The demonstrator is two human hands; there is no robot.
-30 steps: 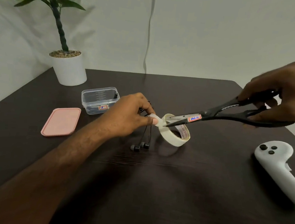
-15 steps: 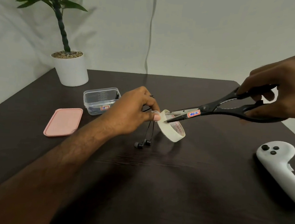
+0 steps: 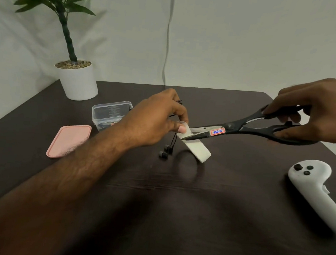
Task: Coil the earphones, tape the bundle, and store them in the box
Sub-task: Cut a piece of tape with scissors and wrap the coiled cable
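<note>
My left hand (image 3: 155, 118) hovers over the table's middle, pinching the coiled black earphones and a strip of clear tape at my thumb; the two earbuds (image 3: 166, 151) dangle below it. The white tape roll (image 3: 198, 151) hangs tilted from that strip, just above the dark table (image 3: 217, 201). My right hand (image 3: 315, 110) grips black scissors (image 3: 233, 128), whose open blades meet the tape beside my thumb. The clear plastic box (image 3: 110, 112) stands open behind my left hand, its pink lid (image 3: 69, 140) lying flat to its left.
A white potted plant (image 3: 77, 80) stands at the table's back left corner. A white handheld controller (image 3: 319, 189) lies at the right, near the table's edge. A grey cable (image 3: 167, 36) runs down the wall behind.
The tape roll has been lifted off the table and tilted, hanging from the strip. The scissor blades have stayed at the tape by my left thumb, and both hands have risen slightly.
</note>
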